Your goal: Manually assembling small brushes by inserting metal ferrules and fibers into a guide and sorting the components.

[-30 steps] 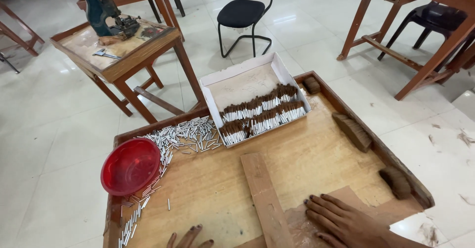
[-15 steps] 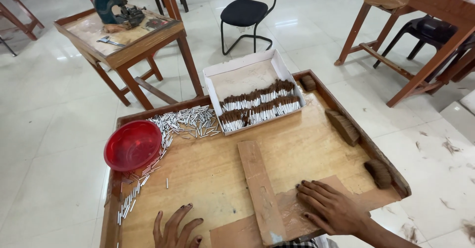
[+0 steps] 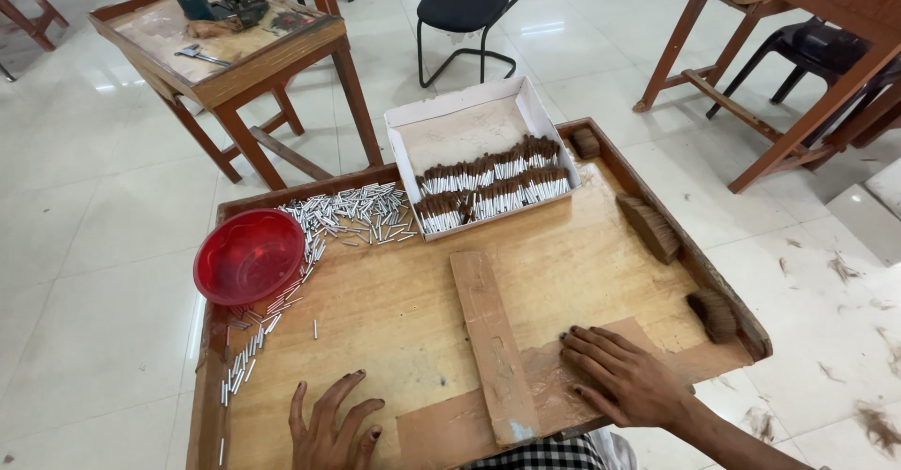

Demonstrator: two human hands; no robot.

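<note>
Your right hand (image 3: 627, 381) is lying flat, fingers spread wide and holding nothing, palm down on the brown sheet (image 3: 563, 376) at the near edge of the table (image 3: 394, 310). The fingertips are resting on the sheet, just right of the wooden slat (image 3: 493, 343), which is running away from you across the tabletop. Your left hand (image 3: 328, 428) is also lying open and empty, fingers fanned on bare wood, well to the left of the slat. Between the two hands the slat is sitting on the sheet's left part.

Beyond your left hand a red bowl (image 3: 249, 256) is sitting at the table's left rim, with small metal tubes (image 3: 347, 217) scattered past it and trailing down the left edge. Beyond your right hand a white tray (image 3: 474, 132) is holding two rows of brown sticks (image 3: 493, 189). To the right of that hand three brown bundles (image 3: 648, 228) are lying along the right rim.
</note>
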